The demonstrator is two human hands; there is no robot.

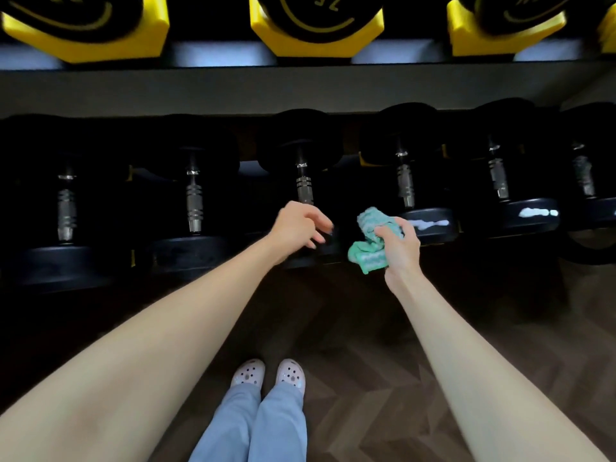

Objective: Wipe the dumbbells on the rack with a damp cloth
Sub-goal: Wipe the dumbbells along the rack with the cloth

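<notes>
- My right grip clutches the green cloth, right of the middle dumbbell.
- My left grip hovers loose, empty, over its near head.

A green cloth with pale stripes is seen. Black dumbbells carry silver handles; yellow cradles line the far shelf. Brown herringbone covers the floor.
</notes>
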